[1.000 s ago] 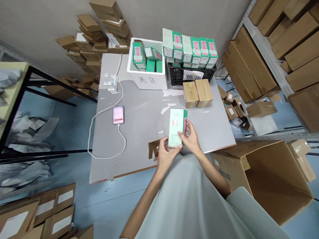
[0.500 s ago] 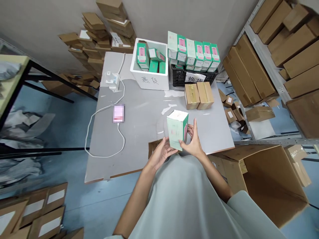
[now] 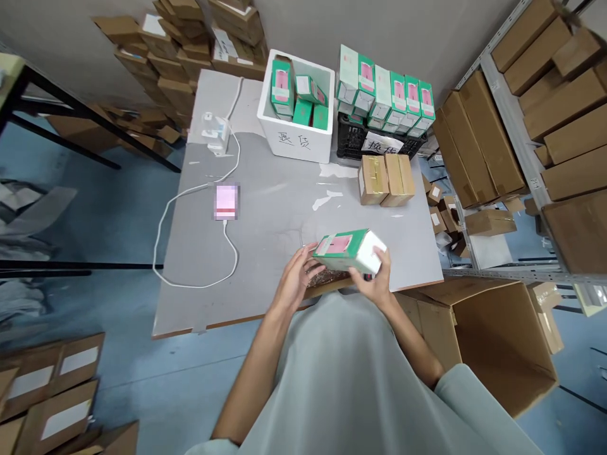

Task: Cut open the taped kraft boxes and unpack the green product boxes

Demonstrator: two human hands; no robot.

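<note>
A green and white product box with a pink panel lies on its side in the air between my two hands, just above the front edge of the table. Curled round its white right end, the thumb and fingers of my right hand grip the box. My left hand holds the opposite end, fingers along its edge and underside. Beneath it sits a shallow brown carton, mostly covered by the box and my hands; what it contains is hard to make out.
A white foam bin of green boxes stands at the back, beside a black crate stacked with similar boxes. Two taped cartons sit before the crate. Left, a phone charges by a cable. A large open carton stands right.
The product box has turned from upright to lying sideways, its white end now facing right. My right hand has shifted onto that end. The camera view has moved slightly.
</note>
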